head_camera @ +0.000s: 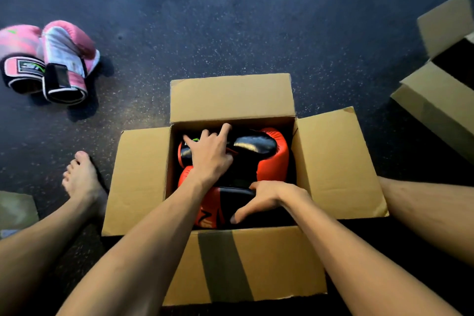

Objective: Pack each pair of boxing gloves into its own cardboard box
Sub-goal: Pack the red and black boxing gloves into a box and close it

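An open cardboard box (333, 161) stands on the floor in front of me with all four flaps spread. Inside it lie two red and black boxing gloves (273, 159), packed side by side. My left hand (210, 154) presses flat on the far glove, fingers spread over its black cuff. My right hand (266, 197) grips the black cuff of the near glove (213, 213) at the box's near right. A pink and white pair of gloves (51, 61) lies on the floor at the far left, untouched.
A second open cardboard box (436, 90) sits at the right edge, partly cut off. My bare left foot (82, 182) rests left of the box, my right leg (431, 213) to its right. The floor is dark speckled mat.
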